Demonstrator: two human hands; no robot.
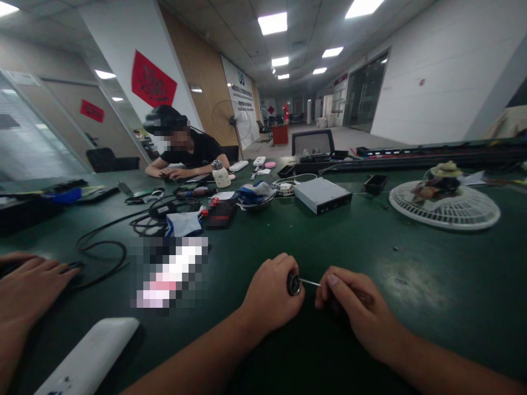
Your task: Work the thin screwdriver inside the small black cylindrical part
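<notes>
Seven items before you, largest first. Dark green tabletop (405,274), broad and bearing everything below. Round white plastic fan grille (444,211), lying flat, far right. Silver-grey metal optical drive (323,196), boxy, beyond your hands. Loop of black cable (101,258), slack, left of centre. White rounded plastic bar (88,356), nearest you, low left; another person's hand (33,282) rests beyond it at the left edge. Small black round-headed part (293,283), closed inside your left hand (269,293), curled firmly around it, in front of you. Thin steel shaft (310,282), running from that head towards your right hand (349,304), whose fingers (333,282) look pinched closed on its far end, partly hidden. Judged light and stiff, perhaps slippery: take hold by the black head, not the slender shaft.
</notes>
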